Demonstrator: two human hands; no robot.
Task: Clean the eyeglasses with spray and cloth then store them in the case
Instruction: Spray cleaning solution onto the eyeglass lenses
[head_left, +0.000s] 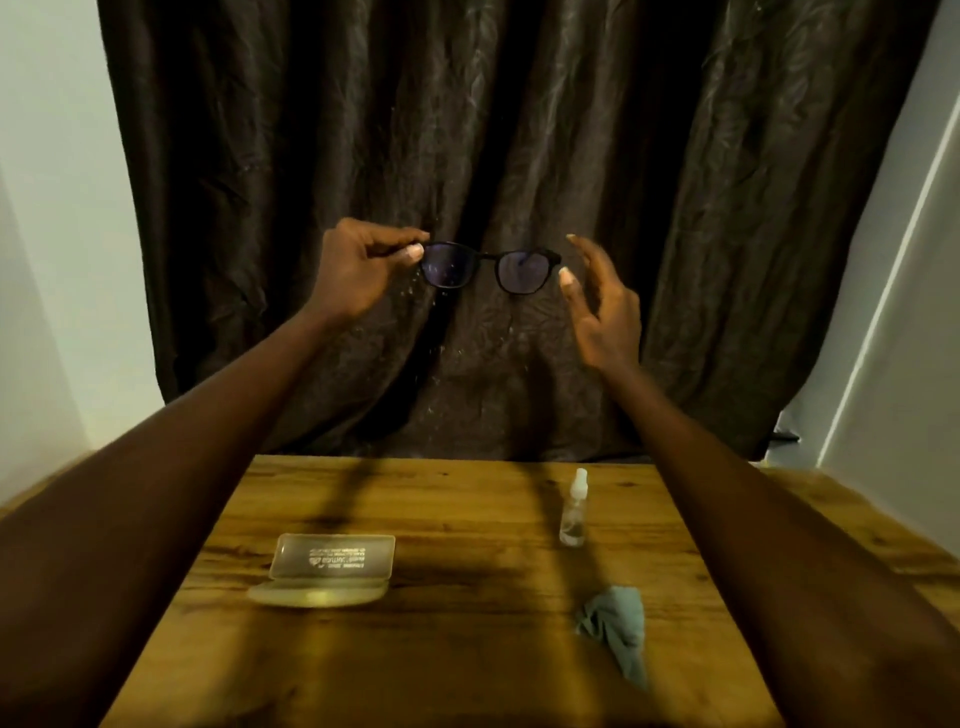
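Note:
Dark-framed eyeglasses (488, 267) are held up in the air, lenses facing me, in front of the curtain. My left hand (358, 270) pinches the frame's left end between thumb and fingers. My right hand (602, 306) is open just right of the frame's right end, fingers spread, thumb tip close to the frame. On the table below, a translucent yellowish case (327, 569) lies open at the left. A small clear spray bottle (574, 509) stands upright at the right. A crumpled grey-green cloth (618, 631) lies in front of the bottle.
The wooden table (467, 649) fills the lower view. A dark brown curtain (493, 130) hangs behind it. Pale walls flank both sides, with a white door frame (883, 291) at the right.

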